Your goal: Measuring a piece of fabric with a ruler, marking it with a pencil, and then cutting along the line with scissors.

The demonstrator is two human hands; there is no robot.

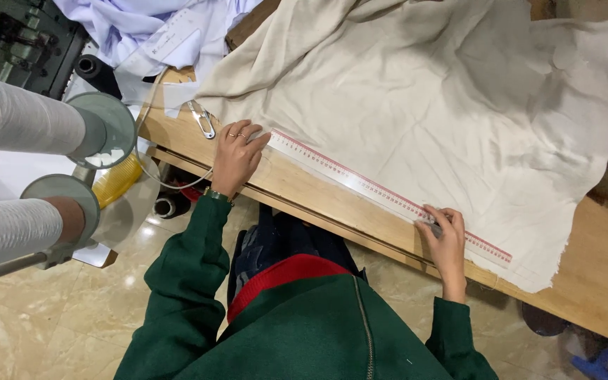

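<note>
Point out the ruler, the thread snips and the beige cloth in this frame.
ruler (367, 184), head view, on the clear strip midway along it.
thread snips (203, 119), head view, on the metal handle by the table edge.
beige cloth (445, 105), head view, on the flat spread above the ruler.

Count of things at the sewing surface

Hands: two, left hand (237, 156) and right hand (447, 243). Ruler (388, 197): one, long, clear with red marks. Beige cloth (445, 105): one sheet. Snips (203, 118): one pair. White thread cones: two, upper cone (15, 116) and lower cone (8, 229), each on a round grey base. Yellow spool (115, 181): one. Black spools: two, one (96, 70) up by the white cloth (142, 24), one (168, 206) on the floor. Wooden surface (599, 260): one.
</note>
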